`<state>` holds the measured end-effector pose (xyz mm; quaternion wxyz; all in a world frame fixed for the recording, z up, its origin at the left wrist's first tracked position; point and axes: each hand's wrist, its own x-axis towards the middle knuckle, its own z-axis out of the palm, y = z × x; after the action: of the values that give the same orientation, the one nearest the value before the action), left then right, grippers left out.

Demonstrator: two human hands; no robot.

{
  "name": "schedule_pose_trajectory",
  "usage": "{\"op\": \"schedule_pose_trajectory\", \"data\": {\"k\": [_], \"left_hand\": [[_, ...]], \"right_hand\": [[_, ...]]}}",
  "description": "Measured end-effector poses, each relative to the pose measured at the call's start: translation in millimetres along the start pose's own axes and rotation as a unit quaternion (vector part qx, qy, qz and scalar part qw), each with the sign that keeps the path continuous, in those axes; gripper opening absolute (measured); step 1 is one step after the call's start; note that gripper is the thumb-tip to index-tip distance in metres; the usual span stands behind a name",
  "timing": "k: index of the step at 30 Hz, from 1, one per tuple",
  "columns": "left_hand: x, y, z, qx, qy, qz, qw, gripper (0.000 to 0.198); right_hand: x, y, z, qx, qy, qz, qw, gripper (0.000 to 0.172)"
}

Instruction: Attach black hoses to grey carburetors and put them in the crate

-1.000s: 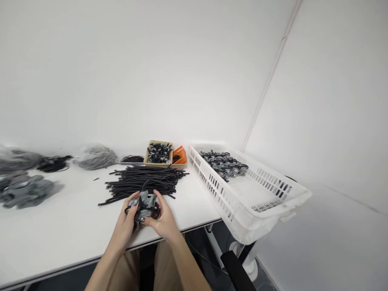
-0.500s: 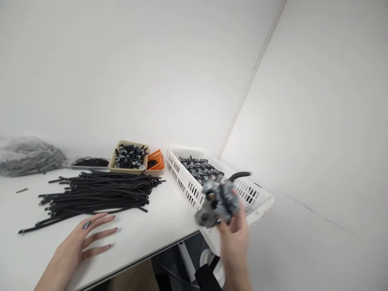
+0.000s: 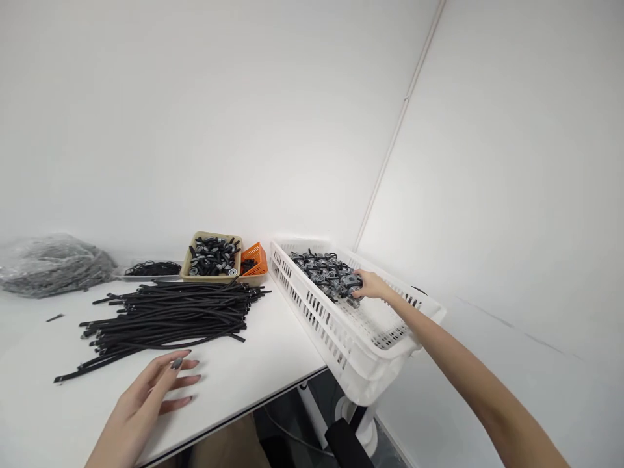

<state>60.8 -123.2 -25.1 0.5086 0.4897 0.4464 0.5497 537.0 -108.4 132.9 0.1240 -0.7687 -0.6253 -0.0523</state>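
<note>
In the head view, my right hand reaches down into the long white plastic basket. Its fingers are closed on a grey metal carburetor, which sits against the near edge of several similar carburetors with short black hoses. Much of the held one is hidden among the others and behind my fingers. My left hand rests on the white table at the front, holding nothing, fingers apart. Just beyond it lies a pile of black rubber hoses.
Behind the hoses stand a yellow tray of small black and grey parts, an orange basket and a shallow clear tray of black rings. A filled plastic bag lies far left. The white basket overhangs the table's front edge.
My right hand has carried the carburetor from in front of the basket forward and down into it, beside the others. My left hand stays open, its fingers slightly more bent.
</note>
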Motion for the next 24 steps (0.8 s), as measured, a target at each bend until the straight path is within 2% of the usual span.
{"op": "schedule_pose_trajectory", "data": {"k": [4, 7, 11, 20, 24], "left_hand": [[1.0, -2.8, 1.3, 0.006, 0.022, 0.010, 1.000, 0.055], [0.5, -3.2, 2.0, 0.019, 0.017, 0.010, 1.000, 0.056], [-2.0, 0.2, 4.3, 0.034, 0.013, 0.005, 0.999, 0.057], [-4.1, 2.1, 9.9, 0.061, 0.010, 0.005, 0.998, 0.054], [-2.8, 0.4, 8.9, 0.064, 0.006, 0.007, 0.998, 0.057]], "right_hand": [[36.2, -2.2, 30.7, 0.003, -0.066, -0.037, 0.997, 0.077], [40.2, 1.3, 45.5, 0.015, -0.101, -0.060, 0.993, 0.081], [36.8, 10.7, 50.4, 0.047, -0.134, -0.090, 0.986, 0.077], [29.6, 13.7, 60.5, 0.111, -0.107, -0.070, 0.986, 0.075], [23.5, 10.1, 57.6, 0.145, -0.107, -0.059, 0.982, 0.074]]}}
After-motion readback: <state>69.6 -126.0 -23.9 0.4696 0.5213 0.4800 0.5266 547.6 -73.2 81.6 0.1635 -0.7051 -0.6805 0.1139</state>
